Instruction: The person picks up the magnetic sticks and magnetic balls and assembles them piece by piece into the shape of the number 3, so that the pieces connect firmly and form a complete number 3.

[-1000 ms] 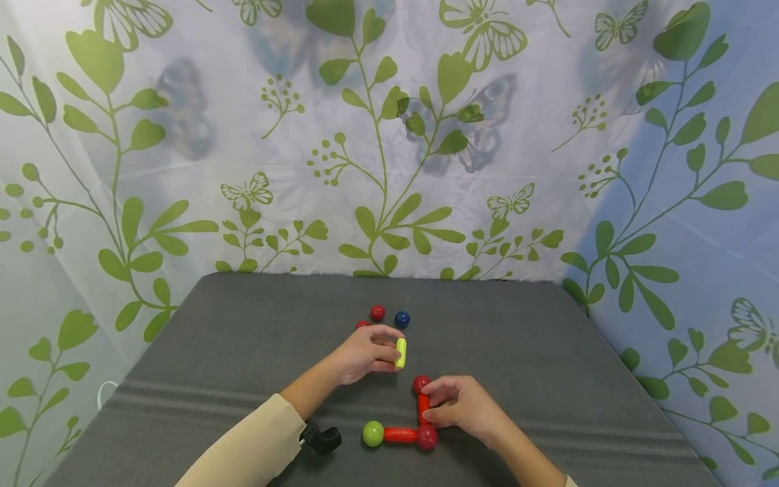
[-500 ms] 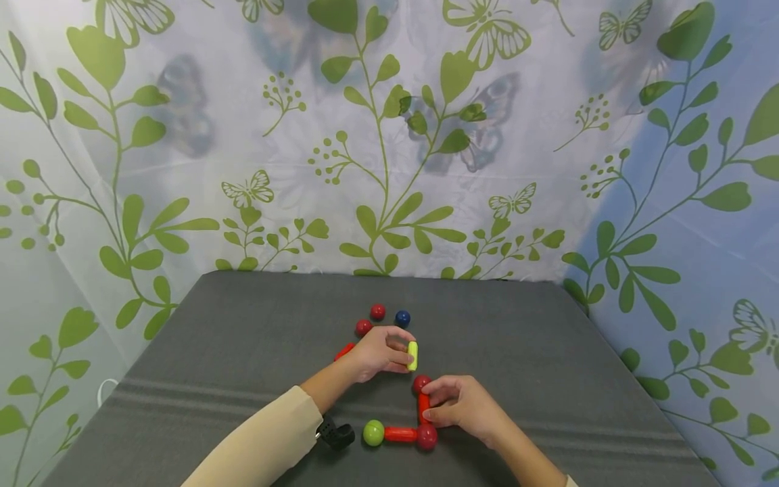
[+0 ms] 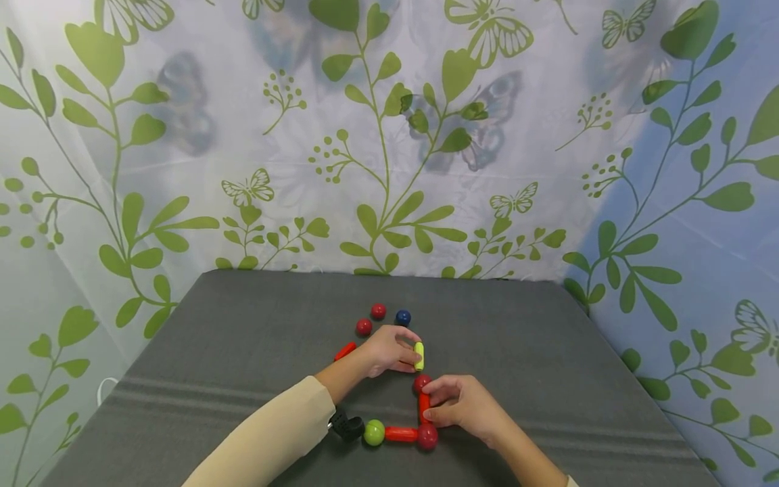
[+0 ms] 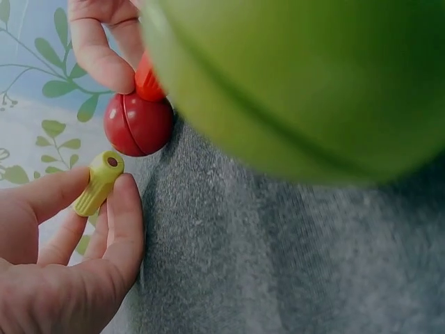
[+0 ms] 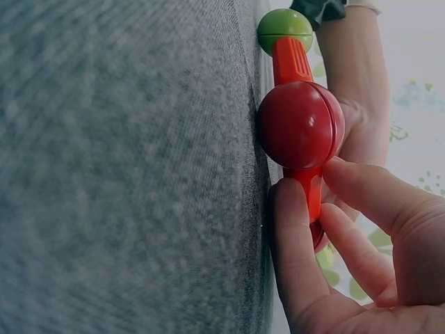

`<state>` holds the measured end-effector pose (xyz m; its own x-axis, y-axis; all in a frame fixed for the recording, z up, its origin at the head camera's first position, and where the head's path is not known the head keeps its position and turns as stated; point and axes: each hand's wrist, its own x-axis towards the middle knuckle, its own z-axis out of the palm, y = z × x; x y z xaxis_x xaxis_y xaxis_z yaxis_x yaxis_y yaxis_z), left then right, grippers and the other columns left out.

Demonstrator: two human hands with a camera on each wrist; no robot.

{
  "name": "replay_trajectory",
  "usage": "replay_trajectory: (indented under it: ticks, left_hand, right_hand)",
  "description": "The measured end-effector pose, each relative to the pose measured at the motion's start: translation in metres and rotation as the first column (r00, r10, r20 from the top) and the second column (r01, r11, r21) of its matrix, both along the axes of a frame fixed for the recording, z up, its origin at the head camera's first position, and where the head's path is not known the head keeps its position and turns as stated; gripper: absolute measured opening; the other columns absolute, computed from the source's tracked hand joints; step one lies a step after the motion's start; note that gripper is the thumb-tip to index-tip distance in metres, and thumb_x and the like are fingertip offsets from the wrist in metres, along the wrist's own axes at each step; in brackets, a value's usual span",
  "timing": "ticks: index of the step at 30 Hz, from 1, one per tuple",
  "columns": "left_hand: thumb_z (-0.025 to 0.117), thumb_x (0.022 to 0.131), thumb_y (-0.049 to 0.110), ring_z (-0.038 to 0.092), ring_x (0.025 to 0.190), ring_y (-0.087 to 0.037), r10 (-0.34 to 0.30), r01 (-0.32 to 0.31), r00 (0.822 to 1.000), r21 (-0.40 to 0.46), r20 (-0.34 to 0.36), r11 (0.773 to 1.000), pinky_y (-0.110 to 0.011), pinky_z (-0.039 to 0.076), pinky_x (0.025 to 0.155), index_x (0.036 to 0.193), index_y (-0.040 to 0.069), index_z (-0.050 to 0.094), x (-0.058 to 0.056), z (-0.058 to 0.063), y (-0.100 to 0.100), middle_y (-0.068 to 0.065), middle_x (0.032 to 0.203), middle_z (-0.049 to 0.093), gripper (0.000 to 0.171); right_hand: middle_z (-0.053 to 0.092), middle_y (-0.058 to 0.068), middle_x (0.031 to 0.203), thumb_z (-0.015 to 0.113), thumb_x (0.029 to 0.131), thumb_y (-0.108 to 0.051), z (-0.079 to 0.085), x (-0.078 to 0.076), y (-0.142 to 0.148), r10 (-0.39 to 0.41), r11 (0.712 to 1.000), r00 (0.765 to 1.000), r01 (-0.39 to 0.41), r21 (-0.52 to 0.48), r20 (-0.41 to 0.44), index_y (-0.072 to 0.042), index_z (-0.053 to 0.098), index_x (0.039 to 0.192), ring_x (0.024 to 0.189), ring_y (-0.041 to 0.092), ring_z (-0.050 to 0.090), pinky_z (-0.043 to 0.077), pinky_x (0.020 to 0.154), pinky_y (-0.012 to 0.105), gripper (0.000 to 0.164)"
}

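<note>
My left hand [image 3: 389, 350] pinches a short yellow-green rod [image 3: 419, 356] between thumb and fingers. In the left wrist view the rod's end, with a dark round spot, points toward a red ball [image 4: 139, 124], a small gap between them. An L-shaped piece lies on the table: this far red ball, an upright-running red rod [image 3: 424, 407], a red corner ball [image 3: 427, 436], a second red rod [image 3: 401, 435] and a green ball [image 3: 374, 432]. My right hand [image 3: 465, 409] grips the rod between the two red balls. The green ball looms large in the left wrist view.
Beyond the left hand lie two loose red balls, one farther [image 3: 379, 311] and one nearer [image 3: 363, 327], plus a blue ball [image 3: 403, 317]. Another red rod [image 3: 344, 350] shows partly behind the left forearm. A black strap [image 3: 347, 427] on the left wrist sits close beside the green ball.
My left hand has moved right with the yellow-green rod, which is now just beyond the far red ball. The loose red rod has come into sight. My right hand stays put.
</note>
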<state>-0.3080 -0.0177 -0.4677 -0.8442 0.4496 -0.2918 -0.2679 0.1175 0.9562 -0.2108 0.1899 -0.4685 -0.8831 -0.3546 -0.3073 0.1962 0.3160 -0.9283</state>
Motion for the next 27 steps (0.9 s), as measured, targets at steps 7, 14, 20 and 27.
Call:
replay_trajectory:
  ticks: [7, 14, 20, 27]
  left_hand:
    - [0.077, 0.088, -0.001, 0.072, 0.077, -0.02, -0.01, 0.01, 1.0, 0.001, 0.019, 1.0, -0.044, 0.062, 0.082, 0.127, -0.003, 0.062, 0.0005, 0.0013, 0.0028, -0.013, 0.096, 0.07, 0.042]
    - [0.077, 0.086, -0.003, 0.072, 0.076, -0.021, -0.022, 0.022, 1.0, -0.011, 0.011, 1.0, -0.043, 0.063, 0.081, 0.12, -0.002, 0.065, 0.0017, 0.0001, 0.0047, -0.015, 0.094, 0.073, 0.036]
    - [0.076, 0.086, -0.005, 0.072, 0.076, -0.021, -0.019, 0.019, 1.0, -0.016, 0.006, 1.0, -0.042, 0.063, 0.079, 0.117, -0.001, 0.065, 0.0028, 0.0005, 0.0055, -0.014, 0.092, 0.073, 0.033]
    - [0.075, 0.087, -0.004, 0.072, 0.076, -0.02, -0.025, 0.025, 1.0, -0.035, 0.001, 0.999, -0.041, 0.063, 0.081, 0.118, -0.001, 0.065, 0.0035, 0.0025, 0.0045, -0.014, 0.093, 0.072, 0.033]
  right_hand:
    - [0.07, 0.012, 0.1, 0.083, 0.083, -0.004, 0.0002, -0.0003, -0.0006, 0.009, 0.999, 1.0, -0.009, -0.038, -0.011, 0.005, 0.067, 0.123, 0.081, 0.019, 0.071, 0.063, 0.077, 0.039, 0.045]
    - [0.07, 0.011, 0.1, 0.083, 0.083, -0.005, -0.0006, -0.0006, 0.0, 0.016, 0.999, 1.0, -0.017, -0.051, -0.024, 0.006, 0.067, 0.123, 0.08, 0.019, 0.072, 0.063, 0.077, 0.038, 0.045]
    - [0.071, 0.011, 0.101, 0.083, 0.083, -0.006, -0.0003, -0.0021, 0.0013, 0.015, 0.999, 0.999, -0.017, -0.036, -0.051, 0.004, 0.068, 0.12, 0.081, 0.02, 0.071, 0.063, 0.077, 0.038, 0.041]
    - [0.068, 0.012, 0.099, 0.083, 0.084, -0.009, -0.0003, -0.0095, 0.0002, -0.043, 0.999, 0.989, 0.043, -0.005, -0.139, 0.002, 0.067, 0.117, 0.082, 0.022, 0.069, 0.063, 0.074, 0.04, 0.038]
